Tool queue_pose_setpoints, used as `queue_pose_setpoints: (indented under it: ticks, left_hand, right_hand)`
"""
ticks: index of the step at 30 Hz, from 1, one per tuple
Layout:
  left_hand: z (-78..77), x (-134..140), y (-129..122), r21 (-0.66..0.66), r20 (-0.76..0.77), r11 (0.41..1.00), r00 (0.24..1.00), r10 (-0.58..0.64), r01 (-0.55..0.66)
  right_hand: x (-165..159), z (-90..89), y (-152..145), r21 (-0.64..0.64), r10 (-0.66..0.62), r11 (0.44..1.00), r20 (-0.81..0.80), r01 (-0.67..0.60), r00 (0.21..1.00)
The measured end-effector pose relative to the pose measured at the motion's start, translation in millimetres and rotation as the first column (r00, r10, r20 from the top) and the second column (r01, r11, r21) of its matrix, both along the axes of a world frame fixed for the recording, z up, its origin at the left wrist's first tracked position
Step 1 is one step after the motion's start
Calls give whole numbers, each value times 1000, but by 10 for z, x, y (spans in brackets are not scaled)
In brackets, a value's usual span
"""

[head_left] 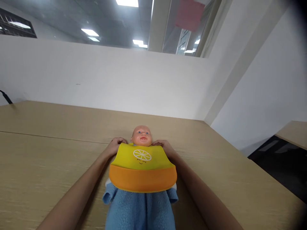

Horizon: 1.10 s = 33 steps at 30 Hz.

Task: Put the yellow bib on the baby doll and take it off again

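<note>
A baby doll lies on its back on a wooden table, head away from me, dressed in light blue fleece. A yellow bib with an orange pocket and a lemon-slice face covers its chest. My left hand grips the bib's top left corner beside the doll's neck. My right hand grips the top right corner on the other side. The fingertips of both hands curl behind the neck and are partly hidden.
A white wall rises just behind the table. The table's right edge drops to a dark floor. A second wooden surface shows at far right. A black cable lies at far left.
</note>
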State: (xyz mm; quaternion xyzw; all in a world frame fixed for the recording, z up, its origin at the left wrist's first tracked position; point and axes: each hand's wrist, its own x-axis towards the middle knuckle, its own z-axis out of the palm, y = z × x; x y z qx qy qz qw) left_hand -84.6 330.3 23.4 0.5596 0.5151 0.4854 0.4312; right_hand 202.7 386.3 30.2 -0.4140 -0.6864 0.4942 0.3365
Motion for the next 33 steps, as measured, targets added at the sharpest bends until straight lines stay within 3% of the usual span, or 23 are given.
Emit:
queue_pose_setpoints:
  ticks: [4,8,14,19,25,33]
  left_hand:
    - [-39,-18,-38,80,-57,996,997,55,-50]
    - [-97,-23,-157,137,-40,979,987,157,-150]
    - [-201,-37,-497,163,-65,958,967,247,-234]
    - [-212,-27,-1005,173,-221,940,919,327,-293]
    - [-93,56,-1787,159,-368,911,833,413,-381]
    - [-131,293,-2572,219,-279,914,876,393,-341]
  right_hand:
    - [7,-73,-58,85,-74,993,-28,76,997]
    - [57,-129,-208,129,-226,963,-82,236,971]
    - [190,-103,-740,202,-292,934,-35,293,956]
    - [324,-83,-1390,252,-335,912,4,323,942]
    - [457,-24,-2318,315,-297,914,86,257,951]
    - [510,33,-3323,301,-244,925,3,232,970]
